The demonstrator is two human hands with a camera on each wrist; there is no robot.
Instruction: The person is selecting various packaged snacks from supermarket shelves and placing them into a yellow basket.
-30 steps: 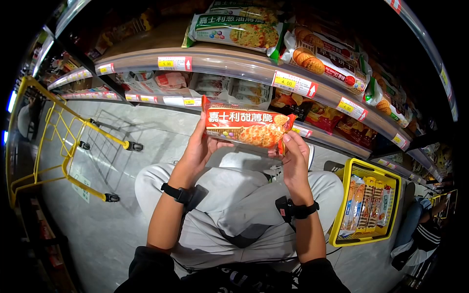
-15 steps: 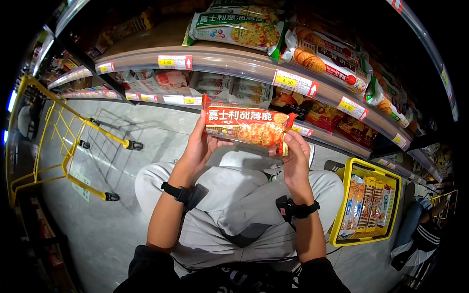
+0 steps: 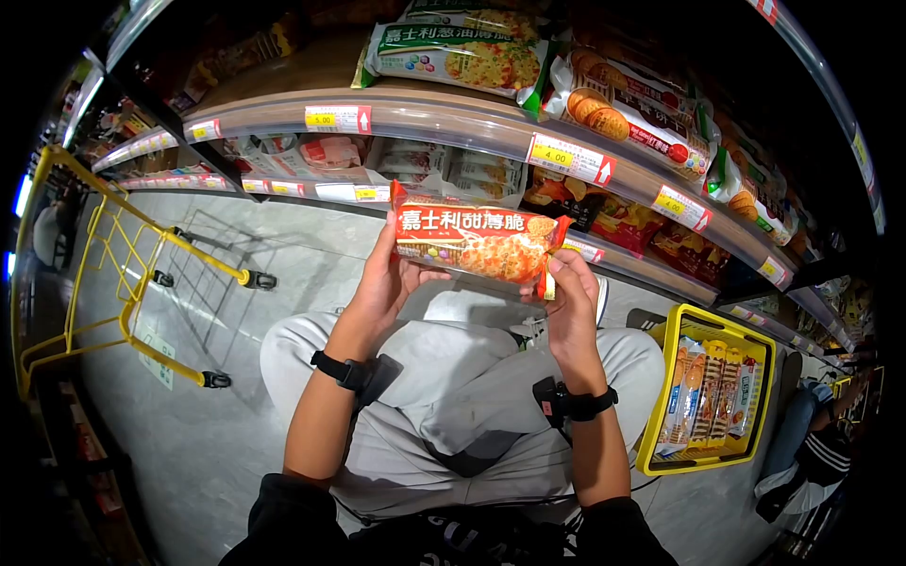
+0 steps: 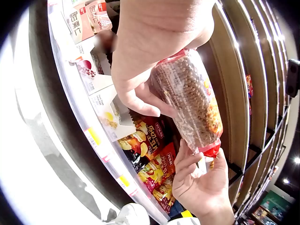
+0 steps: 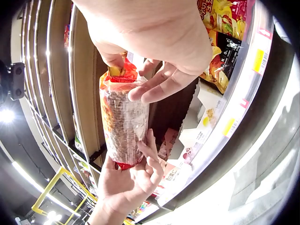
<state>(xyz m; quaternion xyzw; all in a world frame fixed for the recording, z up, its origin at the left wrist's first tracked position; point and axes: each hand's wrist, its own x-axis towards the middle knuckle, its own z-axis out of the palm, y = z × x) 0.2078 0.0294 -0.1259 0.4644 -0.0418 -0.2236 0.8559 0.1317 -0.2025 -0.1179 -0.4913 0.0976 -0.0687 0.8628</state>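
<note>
A: While both grips are on it, where's the cracker packet (image 3: pixel 472 241)?
B: Held level in front of the shelf (image 3: pixel 453 118), above the knees, printed face towards the head camera. Left grip (image 3: pixel 382 283) is curled round the left end. Right grip (image 3: pixel 571 302) pinches the right sealed end.
A: Status?
B: My read: packet is off the shelf and in hand, not set down anywhere. It's not in the yellow basket (image 3: pixel 694 465), which sits on the floor to the right with other packets inside. Neither grip holds anything else.
</note>
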